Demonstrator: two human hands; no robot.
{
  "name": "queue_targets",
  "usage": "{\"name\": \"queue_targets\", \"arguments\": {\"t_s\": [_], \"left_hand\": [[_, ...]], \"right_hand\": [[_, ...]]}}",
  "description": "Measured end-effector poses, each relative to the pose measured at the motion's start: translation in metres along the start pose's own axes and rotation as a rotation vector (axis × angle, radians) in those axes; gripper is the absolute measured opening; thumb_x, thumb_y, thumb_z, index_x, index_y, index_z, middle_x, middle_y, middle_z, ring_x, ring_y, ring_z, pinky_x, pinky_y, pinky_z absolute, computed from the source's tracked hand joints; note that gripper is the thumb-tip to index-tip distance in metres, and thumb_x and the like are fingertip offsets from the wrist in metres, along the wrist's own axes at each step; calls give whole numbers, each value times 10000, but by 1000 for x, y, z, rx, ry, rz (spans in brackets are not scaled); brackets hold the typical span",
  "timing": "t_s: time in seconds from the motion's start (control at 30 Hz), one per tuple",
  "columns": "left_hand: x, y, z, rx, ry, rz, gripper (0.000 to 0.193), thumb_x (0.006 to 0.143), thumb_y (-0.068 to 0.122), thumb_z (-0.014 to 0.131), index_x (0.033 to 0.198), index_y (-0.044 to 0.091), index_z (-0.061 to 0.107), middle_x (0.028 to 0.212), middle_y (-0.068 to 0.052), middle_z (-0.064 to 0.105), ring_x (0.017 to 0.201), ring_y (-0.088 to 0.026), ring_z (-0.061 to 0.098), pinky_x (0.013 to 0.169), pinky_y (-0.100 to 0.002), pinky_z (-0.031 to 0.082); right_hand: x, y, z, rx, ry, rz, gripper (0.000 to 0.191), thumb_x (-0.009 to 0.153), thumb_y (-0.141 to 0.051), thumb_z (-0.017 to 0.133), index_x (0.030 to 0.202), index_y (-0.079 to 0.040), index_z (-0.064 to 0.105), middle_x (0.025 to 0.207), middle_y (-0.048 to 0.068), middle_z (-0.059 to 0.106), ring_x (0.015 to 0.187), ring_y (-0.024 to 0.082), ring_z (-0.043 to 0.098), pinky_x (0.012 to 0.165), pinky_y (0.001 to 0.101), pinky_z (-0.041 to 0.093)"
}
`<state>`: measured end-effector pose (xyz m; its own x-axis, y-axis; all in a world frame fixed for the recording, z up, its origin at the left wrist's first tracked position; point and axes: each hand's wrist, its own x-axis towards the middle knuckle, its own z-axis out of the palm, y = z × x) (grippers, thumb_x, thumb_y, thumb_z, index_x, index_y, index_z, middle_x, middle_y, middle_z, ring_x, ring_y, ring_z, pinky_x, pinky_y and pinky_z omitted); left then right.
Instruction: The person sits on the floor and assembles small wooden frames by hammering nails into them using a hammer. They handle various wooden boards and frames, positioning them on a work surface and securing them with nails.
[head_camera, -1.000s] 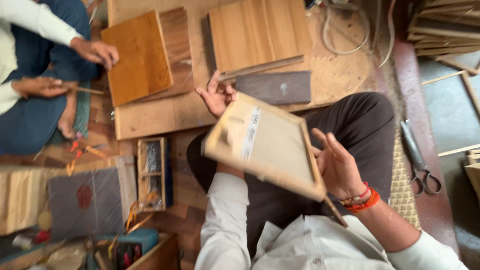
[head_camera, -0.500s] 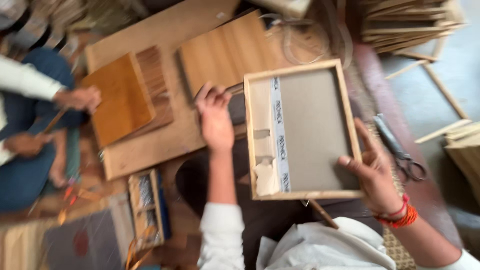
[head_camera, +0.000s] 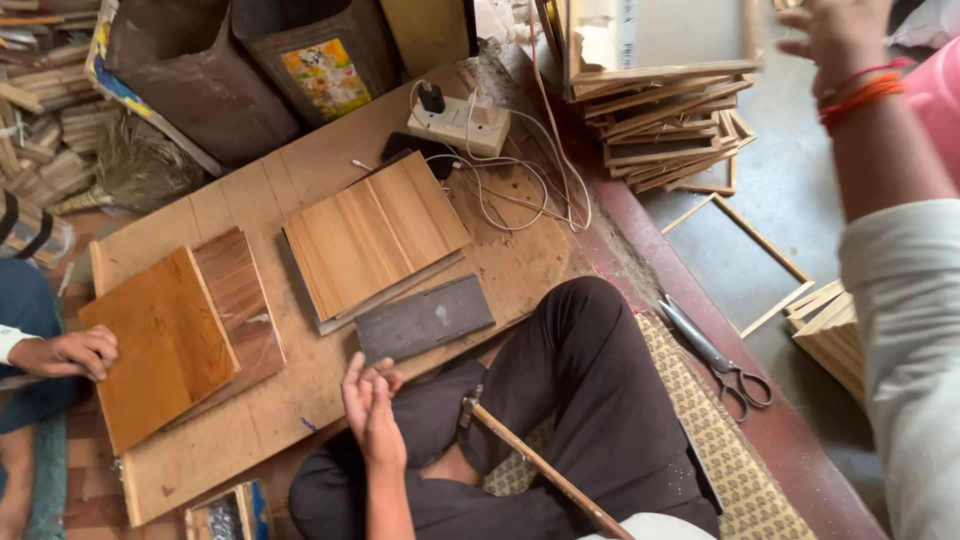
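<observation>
My right hand (head_camera: 832, 38), with red bangles at the wrist, is raised at the top right, fingers apart, just right of a wooden frame with a grey backing (head_camera: 660, 35). That frame lies on top of a stack of wooden frames (head_camera: 670, 130). My left hand (head_camera: 370, 408) hovers over my lap with loose fingers and holds nothing. It is nearest a dark grey slab (head_camera: 425, 318) at the edge of the plywood work board (head_camera: 330, 390). A hammer with a wooden handle (head_camera: 540, 468) rests across my dark trousers.
Light wooden panels (head_camera: 375, 232) and an orange-brown board (head_camera: 160, 345) lie on the plywood. Another person's hand (head_camera: 65, 352) touches the orange board. A power strip (head_camera: 460, 122) with white cables, metal tins (head_camera: 320, 50), scissors (head_camera: 720, 362) and more frames (head_camera: 828, 335) surround me.
My right hand carried the backed frame off my lap, up and to the right, onto the stack and let go. My left hand dropped back toward my lap.
</observation>
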<state>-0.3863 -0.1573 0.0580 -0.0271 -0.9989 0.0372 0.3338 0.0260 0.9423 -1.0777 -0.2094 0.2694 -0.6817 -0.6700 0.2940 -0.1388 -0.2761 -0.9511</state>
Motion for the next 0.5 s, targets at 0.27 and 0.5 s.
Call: {"name": "queue_targets", "arguments": {"t_s": [0.27,0.5], "left_hand": [[-23,-29,-19,24,12,-34,468,997,63,590,1443,-35,486,1229,-173,655,1036,-211,659,984,-361,530],[-20,-40,-5,99,-14,-59,387,1036,32,569,1405,-74,524,1243,-170,655,1043,-201,661,995,-343,535]], "right_hand": [[-168,201,-52,-990,-338,42,404,987,-337,725,1253,-33,707,1047,182,751,920,295,721,831,419,563],[-321,248,-146,-995,-371,732,815,991,-692,349,1480,-61,511,1458,239,544,1360,404,497,1131,444,382]]}}
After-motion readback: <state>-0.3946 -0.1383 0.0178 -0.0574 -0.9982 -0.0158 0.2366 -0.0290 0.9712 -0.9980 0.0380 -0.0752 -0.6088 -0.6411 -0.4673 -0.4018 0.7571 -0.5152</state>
